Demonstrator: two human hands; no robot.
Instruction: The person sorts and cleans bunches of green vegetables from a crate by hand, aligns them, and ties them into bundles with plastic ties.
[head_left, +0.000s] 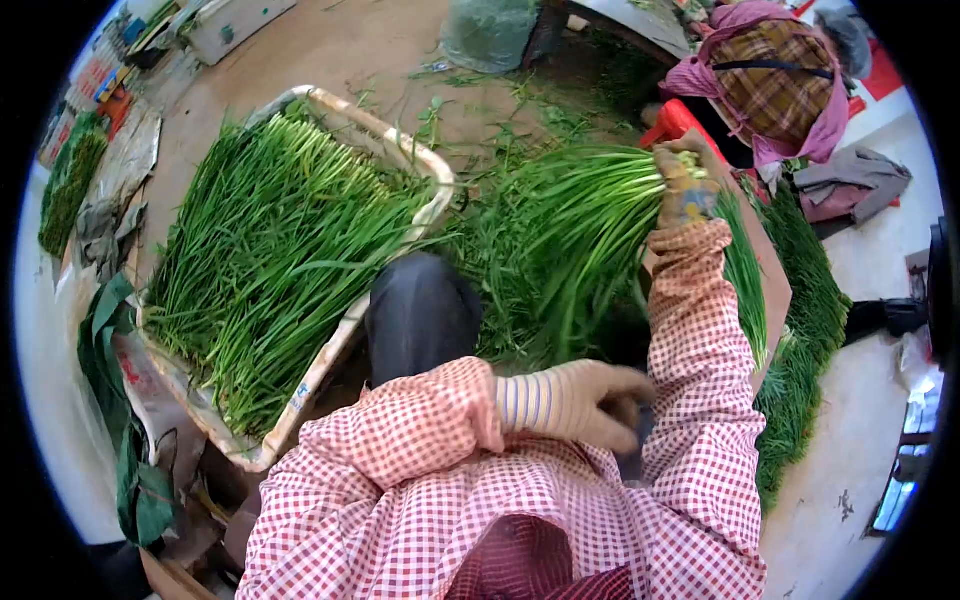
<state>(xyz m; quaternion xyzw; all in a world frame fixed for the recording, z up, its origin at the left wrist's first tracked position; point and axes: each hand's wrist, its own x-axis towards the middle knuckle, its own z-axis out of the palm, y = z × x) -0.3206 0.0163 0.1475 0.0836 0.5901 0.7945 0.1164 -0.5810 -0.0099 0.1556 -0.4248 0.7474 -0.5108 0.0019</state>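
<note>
My right hand (688, 185), in a stained work glove, is closed around the pale stem ends of a bunch of garlic chives (590, 205). The green leaves fan out to the left and hang down. In front of my body, my left hand (575, 402), in a striped knit glove, reaches across to the right. Its fingers are slightly blurred and loosely curled, with a gap between them and the thumb; nothing shows in it. At left, a worn white-rimmed crate (437, 185) holds a thick layer of garlic chives (270, 250), stem ends toward the top.
Loose leaves (500, 290) litter the floor between crate and bunch. A brown board (765, 250) lies beneath my right forearm, with more greens (800, 400) beyond it. Another person (775, 80) bends at upper right near a red plastic edge (675, 120). A translucent bag (490, 35) stands at the top.
</note>
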